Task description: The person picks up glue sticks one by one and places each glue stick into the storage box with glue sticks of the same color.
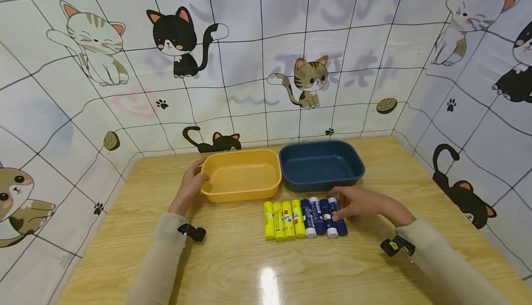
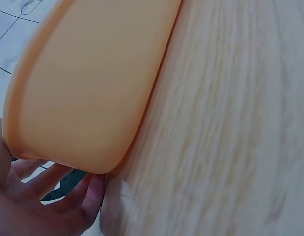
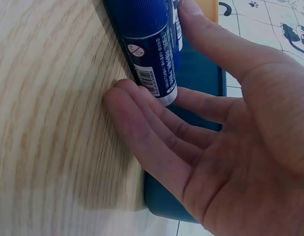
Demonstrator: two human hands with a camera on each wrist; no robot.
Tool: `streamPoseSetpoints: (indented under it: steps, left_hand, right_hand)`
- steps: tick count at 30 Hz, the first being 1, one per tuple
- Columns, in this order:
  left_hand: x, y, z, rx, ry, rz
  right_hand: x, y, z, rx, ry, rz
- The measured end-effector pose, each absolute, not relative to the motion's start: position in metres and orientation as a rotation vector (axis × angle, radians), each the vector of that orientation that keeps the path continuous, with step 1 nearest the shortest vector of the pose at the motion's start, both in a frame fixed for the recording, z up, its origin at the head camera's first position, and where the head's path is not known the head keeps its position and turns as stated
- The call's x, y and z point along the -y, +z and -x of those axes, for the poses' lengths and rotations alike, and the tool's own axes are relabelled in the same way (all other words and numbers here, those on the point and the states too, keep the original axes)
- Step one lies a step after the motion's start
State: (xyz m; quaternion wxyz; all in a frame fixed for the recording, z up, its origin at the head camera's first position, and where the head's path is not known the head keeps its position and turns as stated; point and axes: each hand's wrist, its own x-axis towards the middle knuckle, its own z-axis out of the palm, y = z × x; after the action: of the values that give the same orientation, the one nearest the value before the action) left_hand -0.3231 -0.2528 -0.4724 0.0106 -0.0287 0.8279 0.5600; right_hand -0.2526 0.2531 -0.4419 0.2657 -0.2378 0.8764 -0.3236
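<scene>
At the left end of a yellow plastic basin (image 1: 241, 195), my left hand (image 1: 192, 182) grips the wall, thumb over the rim and fingers outside. The left wrist view shows the fingers (image 2: 48, 182) against its end. A row of yellow glue sticks (image 1: 287, 221) and dark blue glue sticks (image 1: 317, 217) lies in front of the basins. My right hand (image 1: 357, 202) is at the row's right end, thumb and fingers spread about the last blue glue stick (image 3: 149, 64). In the right wrist view the fingers lie loosely beside its white end; a firm hold does not show.
A dark blue basin (image 1: 322, 187) stands against the yellow one's right side, behind the blue glue sticks. Both are on a wooden table (image 1: 232, 259). A cat-patterned cloth wall (image 1: 249, 83) encloses the table's back and sides.
</scene>
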Motion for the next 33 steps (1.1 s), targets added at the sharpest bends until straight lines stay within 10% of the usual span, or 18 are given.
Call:
streamPoseSetpoints:
  steps: [33]
  left_hand:
    - [0.249, -0.473, 0.312, -2.577, 1.760, 0.016]
  right_hand:
    - [-0.245, -0.443, 0.251, -2.322, -0.961, 0.481]
